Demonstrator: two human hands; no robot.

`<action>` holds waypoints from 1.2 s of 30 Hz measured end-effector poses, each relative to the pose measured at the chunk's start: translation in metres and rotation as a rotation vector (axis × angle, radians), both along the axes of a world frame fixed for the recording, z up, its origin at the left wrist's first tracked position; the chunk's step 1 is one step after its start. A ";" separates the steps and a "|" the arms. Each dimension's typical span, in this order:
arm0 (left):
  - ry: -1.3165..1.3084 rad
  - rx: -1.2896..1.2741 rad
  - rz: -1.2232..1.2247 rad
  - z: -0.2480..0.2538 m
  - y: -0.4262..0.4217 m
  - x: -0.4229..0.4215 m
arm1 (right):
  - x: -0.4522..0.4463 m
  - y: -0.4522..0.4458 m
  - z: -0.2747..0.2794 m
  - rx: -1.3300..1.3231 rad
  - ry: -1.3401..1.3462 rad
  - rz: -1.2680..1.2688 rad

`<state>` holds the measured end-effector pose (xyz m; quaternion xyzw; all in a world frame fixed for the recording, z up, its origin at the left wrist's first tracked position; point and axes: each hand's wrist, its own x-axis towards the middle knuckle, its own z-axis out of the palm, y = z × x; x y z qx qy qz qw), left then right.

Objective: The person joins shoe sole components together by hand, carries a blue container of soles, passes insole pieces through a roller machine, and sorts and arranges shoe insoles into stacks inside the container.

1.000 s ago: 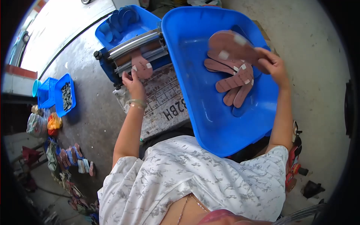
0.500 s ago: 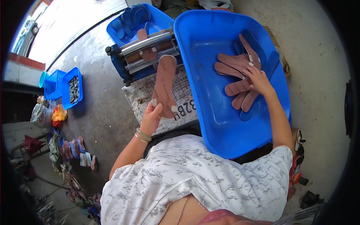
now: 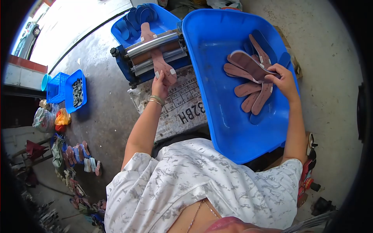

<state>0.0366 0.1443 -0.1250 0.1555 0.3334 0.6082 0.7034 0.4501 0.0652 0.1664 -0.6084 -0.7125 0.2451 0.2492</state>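
My left hand [image 3: 159, 84] pinches the wide end of a pinkish-brown insole [image 3: 165, 70] with small white patches. The insole's narrow end lies at the metal rollers [image 3: 153, 44] of a blue roller machine [image 3: 124, 66]. Behind the rollers, another pinkish piece [image 3: 146, 30] sticks out toward the far blue tray. My right hand [image 3: 285, 80] is closed around one end of a second insole [image 3: 250, 66], tilted above a fanned pile of insoles [image 3: 262, 97] in the large blue tub [image 3: 233, 138]. Some dark blue undersides show in the pile.
Blue curved pieces lie in the far blue tray [image 3: 168, 17]. A printed sheet [image 3: 175, 106] lies below the machine. On the floor at left are a small blue tray [image 3: 70, 101] of dark scraps, a blue crate [image 3: 56, 87], plastic bags [image 3: 42, 119] and several sandals [image 3: 79, 152].
My left hand has moved forward, bringing its insole to the rollers. The piece between the rollers has moved farther out the back. My right hand has lifted an insole from the pile.
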 end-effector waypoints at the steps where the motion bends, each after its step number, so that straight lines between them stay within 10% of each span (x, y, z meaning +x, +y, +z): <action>1: -0.001 0.000 -0.009 0.003 0.005 -0.001 | -0.008 -0.004 -0.001 0.000 -0.001 -0.009; 5: 0.382 -0.257 0.171 0.033 0.016 0.004 | -0.043 -0.014 -0.012 -0.013 0.309 -0.042; 7: 0.754 0.079 0.427 0.061 -0.005 0.015 | -0.063 -0.018 -0.027 -0.144 0.585 -0.080; 11: 0.413 0.601 -0.065 0.195 -0.114 0.078 | -0.120 -0.035 -0.054 -0.266 1.035 -0.101; 14: 0.419 0.531 -0.231 0.190 -0.136 0.071 | -0.139 -0.039 -0.053 -0.492 1.231 -0.040; 17: 0.345 0.425 -0.276 0.176 -0.137 0.058 | -0.104 0.002 -0.061 -0.338 0.917 0.258; 21: 0.159 0.224 -0.170 0.141 -0.138 0.022 | 0.004 0.072 -0.117 0.335 -0.960 0.154; 27: 0.301 -0.087 -0.159 0.044 -0.103 -0.022 | 0.039 0.080 -0.101 -0.111 -0.801 0.137; 36: 0.465 -0.011 -0.263 -0.007 0.003 -0.034 | -0.015 0.042 -0.047 0.217 -0.499 0.071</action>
